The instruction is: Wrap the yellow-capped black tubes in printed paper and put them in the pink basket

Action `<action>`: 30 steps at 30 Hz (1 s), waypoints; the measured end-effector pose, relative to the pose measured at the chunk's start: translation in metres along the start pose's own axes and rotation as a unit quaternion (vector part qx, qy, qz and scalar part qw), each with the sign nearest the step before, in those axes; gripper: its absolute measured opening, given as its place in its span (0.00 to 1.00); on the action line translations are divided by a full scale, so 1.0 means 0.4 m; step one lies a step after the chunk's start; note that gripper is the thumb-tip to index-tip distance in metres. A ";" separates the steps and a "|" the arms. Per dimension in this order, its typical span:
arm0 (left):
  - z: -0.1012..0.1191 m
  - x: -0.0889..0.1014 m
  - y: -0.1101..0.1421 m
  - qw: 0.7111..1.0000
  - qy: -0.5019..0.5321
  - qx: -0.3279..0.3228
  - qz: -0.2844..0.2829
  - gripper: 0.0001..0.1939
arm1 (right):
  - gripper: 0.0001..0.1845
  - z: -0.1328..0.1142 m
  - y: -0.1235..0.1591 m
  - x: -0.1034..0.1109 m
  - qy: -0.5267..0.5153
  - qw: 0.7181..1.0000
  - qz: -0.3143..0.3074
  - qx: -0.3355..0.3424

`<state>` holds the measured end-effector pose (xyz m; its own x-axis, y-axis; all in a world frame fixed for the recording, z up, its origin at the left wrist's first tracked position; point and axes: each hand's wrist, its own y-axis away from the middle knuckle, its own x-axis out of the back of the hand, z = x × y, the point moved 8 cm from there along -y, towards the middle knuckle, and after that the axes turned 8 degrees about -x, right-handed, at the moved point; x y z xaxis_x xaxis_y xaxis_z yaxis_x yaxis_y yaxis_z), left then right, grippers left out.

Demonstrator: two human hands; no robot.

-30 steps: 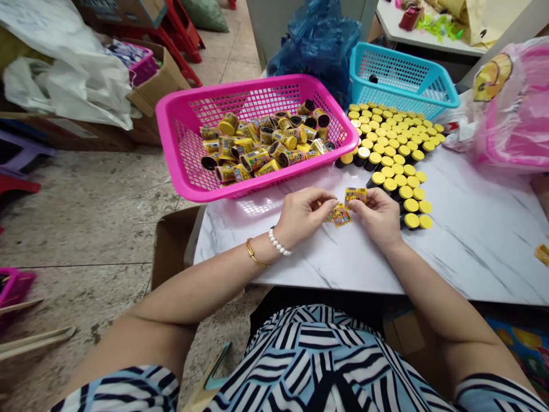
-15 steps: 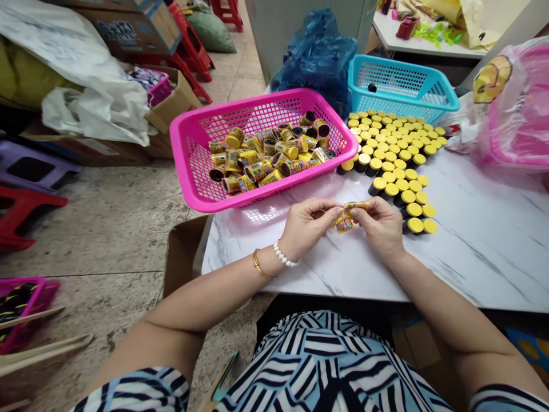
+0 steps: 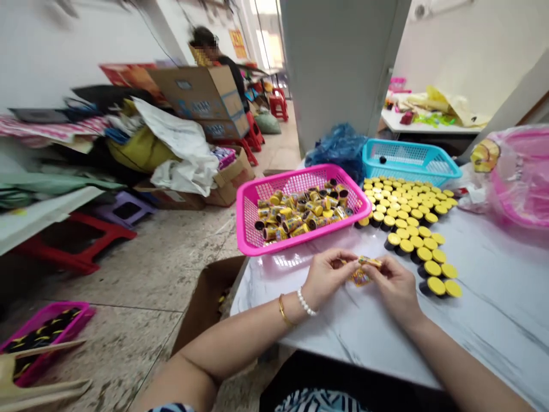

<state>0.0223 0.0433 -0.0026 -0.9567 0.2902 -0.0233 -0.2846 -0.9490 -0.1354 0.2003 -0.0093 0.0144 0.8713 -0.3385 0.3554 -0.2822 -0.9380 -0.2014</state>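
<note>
Pinching a small printed label between left hand and right hand, wrists angled inward, above a marble table

Small yellow printed paper strip, pinched between left hand and right hand; second printed piece just below, blurred.

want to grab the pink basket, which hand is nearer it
Left. The left hand is just in front of the pink basket, not touching it; the right hand is farther off, front right of it.
</note>
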 end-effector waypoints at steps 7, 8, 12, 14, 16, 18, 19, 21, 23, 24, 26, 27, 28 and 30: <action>0.027 0.000 -0.001 0.995 -0.061 -0.081 0.000 0.14 | 0.19 0.038 -0.002 0.005 0.053 0.999 -0.008 -0.009; 0.027 -0.001 -0.002 0.995 -0.060 -0.084 0.002 0.14 | 0.20 0.047 -0.005 0.007 0.056 0.998 -0.005 -0.015; 0.004 0.002 -0.007 0.997 -0.040 -0.059 0.024 0.16 | 0.24 0.057 -0.011 0.003 0.064 0.998 -0.004 -0.017; -0.024 -0.003 -0.009 0.999 -0.015 -0.018 0.024 0.18 | 0.25 0.052 -0.007 -0.001 0.070 0.997 -0.002 -0.011; -0.046 -0.009 -0.011 1.000 0.005 0.010 0.021 0.19 | 0.25 0.045 -0.002 -0.003 0.079 0.997 0.001 -0.004; -0.051 -0.010 -0.013 1.000 0.010 0.013 0.019 0.19 | 0.25 0.038 0.002 -0.006 0.084 0.996 -0.001 0.008; -0.049 -0.007 -0.014 1.000 0.006 0.011 0.020 0.19 | 0.25 0.035 0.003 -0.008 0.085 0.996 -0.008 0.017; -0.035 0.004 -0.017 0.999 -0.019 -0.004 0.027 0.16 | 0.24 0.031 0.002 -0.015 0.082 0.996 -0.030 0.034; -0.017 0.021 -0.021 0.998 -0.050 -0.023 0.040 0.14 | 0.24 0.035 -0.002 -0.017 0.071 0.996 -0.045 0.044; -0.009 0.030 -0.023 0.997 -0.060 -0.031 0.049 0.13 | 0.24 0.039 -0.006 -0.016 0.066 0.996 -0.047 0.044; -0.010 0.039 -0.027 0.996 -0.056 -0.027 0.060 0.14 | 0.24 0.048 -0.010 -0.013 0.065 0.996 -0.043 0.044; -0.018 0.039 -0.029 0.997 -0.040 -0.013 0.060 0.15 | 0.24 0.051 -0.011 -0.013 0.072 0.995 -0.043 0.047; -0.030 0.035 -0.030 0.998 -0.019 0.006 0.054 0.17 | 0.23 0.054 -0.010 -0.014 0.082 0.994 -0.044 0.051; -0.053 0.022 -0.029 0.998 0.023 0.046 0.037 0.23 | 0.22 0.055 -0.007 -0.016 0.101 0.992 -0.046 0.059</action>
<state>0.0184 0.0595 -0.0221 -0.9720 0.2227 -0.0751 -0.2201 -0.9746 -0.0407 0.2045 -0.0031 -0.0075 0.7890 -0.2715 0.5511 -0.1465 -0.9543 -0.2603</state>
